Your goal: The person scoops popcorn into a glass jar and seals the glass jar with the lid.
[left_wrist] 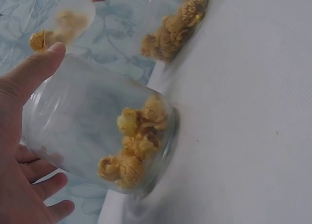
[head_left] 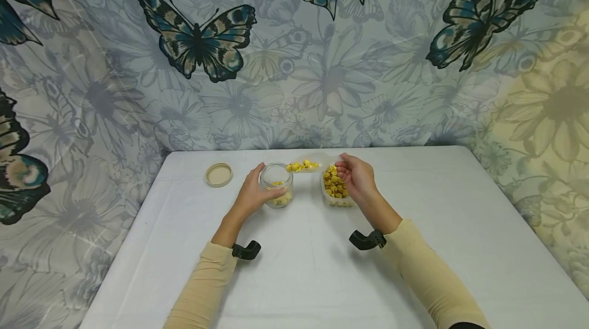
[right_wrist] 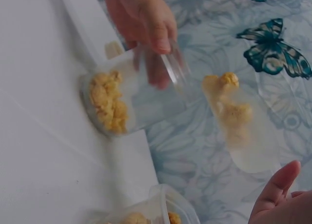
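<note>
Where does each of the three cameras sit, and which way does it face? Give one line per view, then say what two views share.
Head: worn high, facing forward and down at the white table; both forearms show, left hand holding the glass jar, right hand over the plastic tub.
Left wrist: close beside the jar; thumb and fingers show.
Right wrist: looks across at the jar; right fingertips show at the corner.
Shared: both wrist views show the jar of popcorn.
</note>
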The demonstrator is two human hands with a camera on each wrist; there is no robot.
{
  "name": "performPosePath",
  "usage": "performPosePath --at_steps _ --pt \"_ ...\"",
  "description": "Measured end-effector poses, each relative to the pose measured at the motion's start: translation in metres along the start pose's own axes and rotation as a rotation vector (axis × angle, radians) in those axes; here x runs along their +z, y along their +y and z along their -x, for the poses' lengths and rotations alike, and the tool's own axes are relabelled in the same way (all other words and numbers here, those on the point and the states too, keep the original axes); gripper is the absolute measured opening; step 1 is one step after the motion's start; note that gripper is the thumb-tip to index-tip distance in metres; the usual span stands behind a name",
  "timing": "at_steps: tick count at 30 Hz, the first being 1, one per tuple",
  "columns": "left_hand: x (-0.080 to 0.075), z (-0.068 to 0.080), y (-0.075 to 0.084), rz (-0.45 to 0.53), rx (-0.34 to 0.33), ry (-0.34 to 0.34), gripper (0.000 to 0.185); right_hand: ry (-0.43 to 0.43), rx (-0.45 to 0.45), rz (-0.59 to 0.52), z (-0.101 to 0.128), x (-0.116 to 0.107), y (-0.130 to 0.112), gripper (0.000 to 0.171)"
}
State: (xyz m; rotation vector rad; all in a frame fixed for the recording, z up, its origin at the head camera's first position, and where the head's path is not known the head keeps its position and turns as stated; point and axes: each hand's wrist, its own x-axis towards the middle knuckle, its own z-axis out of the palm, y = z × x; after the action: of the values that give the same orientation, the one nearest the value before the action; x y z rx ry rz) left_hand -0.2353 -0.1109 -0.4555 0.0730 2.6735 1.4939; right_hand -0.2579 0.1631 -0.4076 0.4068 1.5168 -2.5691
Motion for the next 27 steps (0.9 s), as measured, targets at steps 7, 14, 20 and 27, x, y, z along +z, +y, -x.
performPosePath --at_steps 7,14,20,27 --pt "0.003 -0.002 -0.009 0.050 0.022 -0.010 0.100 -0.002 -0.016 0.018 0.002 0.002 -0.001 0.015" --pt "0.005 -0.002 -0.011 0.051 0.039 -0.003 0.092 -0.002 -0.026 0.025 0.001 0.005 -0.001 0.013" --pt "0.005 -0.002 -0.013 0.073 0.041 -0.006 0.092 -0.008 -0.023 0.040 0.000 0.007 -0.001 0.013" --pt "0.007 -0.002 -0.015 0.070 0.060 0.014 0.088 -0.023 -0.042 0.063 0.000 0.008 -0.003 0.019"
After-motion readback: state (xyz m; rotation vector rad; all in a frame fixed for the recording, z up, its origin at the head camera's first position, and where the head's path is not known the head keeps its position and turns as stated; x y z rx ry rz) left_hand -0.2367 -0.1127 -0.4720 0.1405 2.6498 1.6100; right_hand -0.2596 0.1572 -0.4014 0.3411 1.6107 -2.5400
